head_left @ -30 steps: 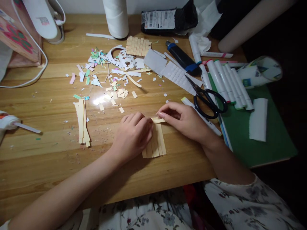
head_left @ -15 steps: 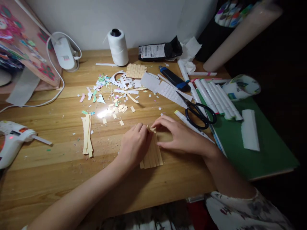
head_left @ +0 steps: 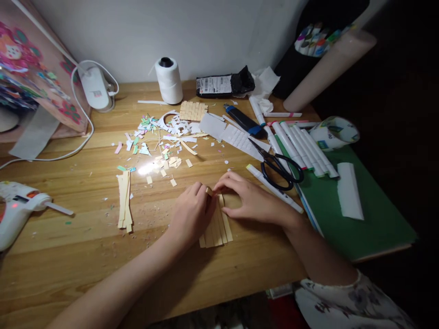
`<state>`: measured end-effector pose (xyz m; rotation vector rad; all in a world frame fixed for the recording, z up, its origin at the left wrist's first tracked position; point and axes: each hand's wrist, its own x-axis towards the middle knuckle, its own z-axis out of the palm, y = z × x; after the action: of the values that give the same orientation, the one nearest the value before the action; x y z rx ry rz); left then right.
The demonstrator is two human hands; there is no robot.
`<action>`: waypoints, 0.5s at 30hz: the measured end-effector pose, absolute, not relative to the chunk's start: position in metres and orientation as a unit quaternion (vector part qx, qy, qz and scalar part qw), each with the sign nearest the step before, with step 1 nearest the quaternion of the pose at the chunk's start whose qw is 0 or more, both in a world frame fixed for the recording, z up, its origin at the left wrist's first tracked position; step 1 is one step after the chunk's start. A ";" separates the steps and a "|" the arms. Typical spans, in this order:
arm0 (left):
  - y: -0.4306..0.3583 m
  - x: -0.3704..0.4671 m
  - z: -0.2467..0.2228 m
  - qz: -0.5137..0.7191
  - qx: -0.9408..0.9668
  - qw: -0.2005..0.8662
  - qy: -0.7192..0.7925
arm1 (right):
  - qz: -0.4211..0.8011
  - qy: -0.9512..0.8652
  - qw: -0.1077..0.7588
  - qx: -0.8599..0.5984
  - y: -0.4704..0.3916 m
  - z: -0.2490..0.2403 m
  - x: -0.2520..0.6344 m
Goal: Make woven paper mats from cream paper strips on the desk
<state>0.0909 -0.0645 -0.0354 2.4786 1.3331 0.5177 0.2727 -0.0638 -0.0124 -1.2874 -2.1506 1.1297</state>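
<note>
Several cream paper strips [head_left: 215, 230] lie side by side on the wooden table, their lower ends fanned slightly apart. My left hand [head_left: 192, 208] is closed over their upper left part, and a short folded strip end shows by its fingertips. From the other side my right hand [head_left: 252, 198] curves in, its fingertips gripping at the upper ends and its thumb by the right-hand strip. The fingers hide the exact spot where they meet. A pile of loose cream strips [head_left: 125, 201] lies to the left. Beyond my hands is a small woven cream square [head_left: 194, 110].
Paper scraps [head_left: 147, 123] spread behind my hands. Black-handled scissors [head_left: 279, 169], a blue-black cutter [head_left: 243, 119] and white markers [head_left: 305, 148] lie to the right, near a green board [head_left: 373, 214]. A glue gun [head_left: 20, 205] is at left; a thread spool [head_left: 168, 82] stands behind.
The view has tilted up slightly, so things appear lower. At the strips' upper end, a folded strip end now shows by my left fingertips, and the tops of the right-hand strips are more exposed.
</note>
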 end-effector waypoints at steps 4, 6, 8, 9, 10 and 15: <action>-0.065 0.091 -0.034 0.175 0.855 0.151 0.465 | 0.409 -0.763 0.200 -0.458 -0.063 -0.010 0.274; -0.066 0.091 -0.034 0.174 0.855 0.149 0.466 | 0.401 -0.760 0.213 -0.466 -0.062 -0.010 0.272; -0.066 0.091 -0.034 0.174 0.856 0.143 0.466 | 0.385 -0.754 0.222 -0.483 -0.061 -0.012 0.270; -0.066 0.091 -0.035 0.173 0.856 0.140 0.467 | 0.376 -0.752 0.225 -0.493 -0.061 -0.013 0.270; -0.066 0.091 -0.035 0.170 0.856 0.137 0.468 | 0.368 -0.748 0.227 -0.503 -0.060 -0.014 0.269; -0.066 0.091 -0.036 0.168 0.862 0.128 0.461 | 0.383 -0.712 0.234 -0.540 -0.061 -0.018 0.270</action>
<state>0.0908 -0.0665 -0.0358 2.5078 1.3407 0.4891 0.2698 -0.0611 -0.0176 -1.4814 -1.9542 1.0524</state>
